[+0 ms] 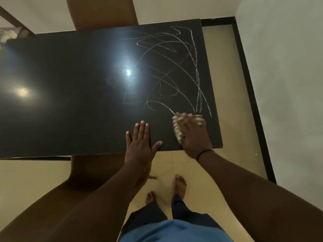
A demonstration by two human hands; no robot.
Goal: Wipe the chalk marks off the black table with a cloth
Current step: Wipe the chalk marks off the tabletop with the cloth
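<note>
White chalk marks loop in scribbles over the right half of the black table. My right hand presses a light checked cloth flat on the table near its front right corner, just below the lowest chalk loops; the hand and cloth are motion-blurred. My left hand lies flat on the table's front edge with its fingers straight and spread, holding nothing, a short way left of the cloth.
A brown chair stands at the table's far side and another brown chair sits under the near edge. Tiled floor, a black skirting and a wall run along the right. My bare feet stand below.
</note>
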